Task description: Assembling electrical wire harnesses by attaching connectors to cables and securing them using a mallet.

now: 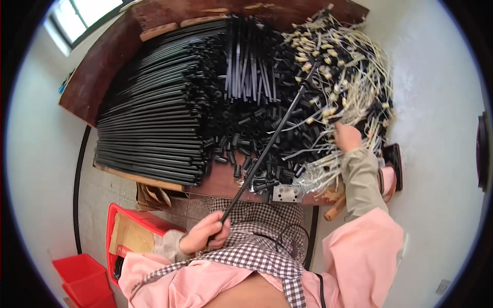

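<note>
A small room with pale walls and a window (77, 18) at the upper left holds a dark brown wooden table (97, 66), and almost all of its top is covered. On the left part of the table lies a tidy stack of long black rods (149, 133), all parallel, their ends turned toward the middle. I judge this keeps the ends easy to reach from the near edge. In the middle the rods lie looser and crossed, many with short black sleeves on their ends. Toward the right edge there is a tangled heap of thin pale wires with cream connectors (339, 66).

The left hand (205, 233) is closed around the near end of one black rod (272, 138), low before the checked apron (257, 246). The rod goes up diagonally over the near edge and across the loose pile, and its far tip reaches the wire heap. Held at the very end, the rod points its other end to where the right hand works. The right hand (348, 137) is in the wires near the right edge of the table; its fingers seem to close on some strands, but I cannot tell if it truly holds one.

A small metal bracket (286, 193) sits at the near edge. On the floor at the lower left stand red plastic crates (84, 280), one with cardboard (131, 236) inside.
</note>
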The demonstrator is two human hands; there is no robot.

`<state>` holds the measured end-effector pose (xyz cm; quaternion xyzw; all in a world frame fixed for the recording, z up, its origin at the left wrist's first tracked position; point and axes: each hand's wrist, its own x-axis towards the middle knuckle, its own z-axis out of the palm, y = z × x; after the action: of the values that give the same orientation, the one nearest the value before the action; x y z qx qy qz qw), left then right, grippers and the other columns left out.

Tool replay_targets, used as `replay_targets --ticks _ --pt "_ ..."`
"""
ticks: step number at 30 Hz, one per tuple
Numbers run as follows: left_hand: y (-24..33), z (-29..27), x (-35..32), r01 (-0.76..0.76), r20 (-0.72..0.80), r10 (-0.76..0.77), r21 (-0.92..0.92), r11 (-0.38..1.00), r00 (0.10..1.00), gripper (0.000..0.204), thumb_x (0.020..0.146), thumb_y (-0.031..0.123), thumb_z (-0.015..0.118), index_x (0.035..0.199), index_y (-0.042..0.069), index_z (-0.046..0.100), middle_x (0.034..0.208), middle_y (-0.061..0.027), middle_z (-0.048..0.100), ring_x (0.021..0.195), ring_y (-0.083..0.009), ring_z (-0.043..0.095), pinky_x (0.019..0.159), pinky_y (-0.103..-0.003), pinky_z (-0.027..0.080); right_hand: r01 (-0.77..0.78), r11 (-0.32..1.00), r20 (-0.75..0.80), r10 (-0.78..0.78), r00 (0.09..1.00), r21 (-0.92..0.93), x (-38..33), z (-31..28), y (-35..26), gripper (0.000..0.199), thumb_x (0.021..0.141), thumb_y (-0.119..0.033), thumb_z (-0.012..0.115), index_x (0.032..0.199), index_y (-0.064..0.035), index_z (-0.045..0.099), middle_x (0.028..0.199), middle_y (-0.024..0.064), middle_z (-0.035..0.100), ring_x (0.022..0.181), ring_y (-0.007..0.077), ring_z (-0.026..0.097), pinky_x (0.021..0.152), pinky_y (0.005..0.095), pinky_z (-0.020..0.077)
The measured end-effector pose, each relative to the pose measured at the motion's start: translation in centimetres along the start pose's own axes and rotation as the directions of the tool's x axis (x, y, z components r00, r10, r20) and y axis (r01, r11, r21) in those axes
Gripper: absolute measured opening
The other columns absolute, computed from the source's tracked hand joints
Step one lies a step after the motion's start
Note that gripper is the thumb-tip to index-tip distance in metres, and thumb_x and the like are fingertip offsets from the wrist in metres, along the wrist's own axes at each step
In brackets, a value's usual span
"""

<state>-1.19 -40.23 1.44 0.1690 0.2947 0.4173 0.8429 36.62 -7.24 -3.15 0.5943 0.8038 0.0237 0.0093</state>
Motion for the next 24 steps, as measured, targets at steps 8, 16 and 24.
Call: replay_targets --ticks 8,16,24 --pt "15.5 3.9 17.5 -0.22 0.295 0.743 0.955 -0.201 0.601 0.027 0.09 0.02 0.05 0.106 -0.002 0.05 0.072 -0.0145 0.064 0.064 -0.0265 0.064 0.052 -0.038 0.048 0.044 0.109 -0.086 0.42 0.903 0.993 -7.3 -7.2 -3.5 0.027 0.09 -0.008 0.049 0.114 -0.004 0.059 0.091 0.0071 0.066 0.071 0.01 0.061 0.056 0.018 0.046" --pt "21.0 1.1 25.9 0.458 0.048 0.767 0.777 -0.431 0.64 0.033 0.087 0.025 0.055 0.11 0.0 0.054 0.081 -0.0169 0.066 0.075 -0.0314 0.065 0.064 -0.04 0.052 -0.131 -0.206 0.18 0.239 0.954 0.97 -16.9 -7.2 -11.5 0.012 0.092 -0.008 0.047 0.098 -0.0034 0.057 0.073 0.003 0.055 0.059 0.0087 0.049 0.049 0.0221 0.0395" --pt "6.7 7.6 20.6 -0.386 0.135 0.373 0.086 0.919 0.918 0.027 0.094 0.029 0.049 0.097 0.003 0.057 0.076 -0.0038 0.058 0.068 -0.0164 0.059 0.059 -0.03 0.048 -0.132 0.224 0.183 -0.227 0.957 0.966 -16.1 -7.3 -17.6 0.019 0.093 -0.014 0.048 0.108 -0.0029 0.052 0.085 0.006 0.057 0.069 0.0157 0.054 0.073 0.027 0.0457"
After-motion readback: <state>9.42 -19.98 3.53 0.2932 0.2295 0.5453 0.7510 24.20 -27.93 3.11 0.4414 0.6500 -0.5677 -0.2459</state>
